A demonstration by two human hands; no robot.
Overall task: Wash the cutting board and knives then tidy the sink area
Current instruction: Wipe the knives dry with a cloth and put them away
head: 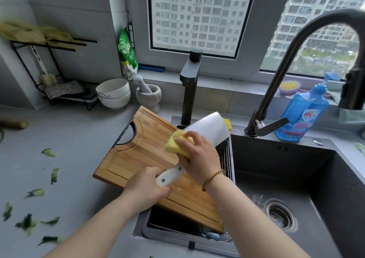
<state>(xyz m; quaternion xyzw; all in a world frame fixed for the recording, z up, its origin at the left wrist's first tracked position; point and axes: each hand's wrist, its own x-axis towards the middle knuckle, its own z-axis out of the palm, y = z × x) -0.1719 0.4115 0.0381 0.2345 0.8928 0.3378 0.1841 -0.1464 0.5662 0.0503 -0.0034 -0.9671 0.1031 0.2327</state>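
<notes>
Here our left hand (pixel 147 186) is closed round the white handle (pixel 169 176) of the knife (pixel 209 129), a broad cleaver, and holds it with the blade pointing away from us and a little up. Our right hand (pixel 199 157) grips a yellow sponge (pixel 175 141) and presses it on the blade near the handle. Both hands are above the cutting board (pixel 138 155). The board lies slanted, one part on the grey surface (pixel 75 135) and the other part over the wire basket (pixel 227 155) at the left side of the sink (pixel 276 159).

We judge that the task is in its early or middle part. The knife is being scrubbed, but no water runs from the tap (pixel 272 84) and we see no foam, so the rinsing is not yet done. We see only this one knife. The board carries a few drops, yet we cannot tell if it is already washed. Green vegetable scraps (pixel 48 152) lie scattered over the surface on the left, so the tidying is left to do.

The blade looks white, flat and clean. The board is pale bamboo with a groove round its edge.
</notes>
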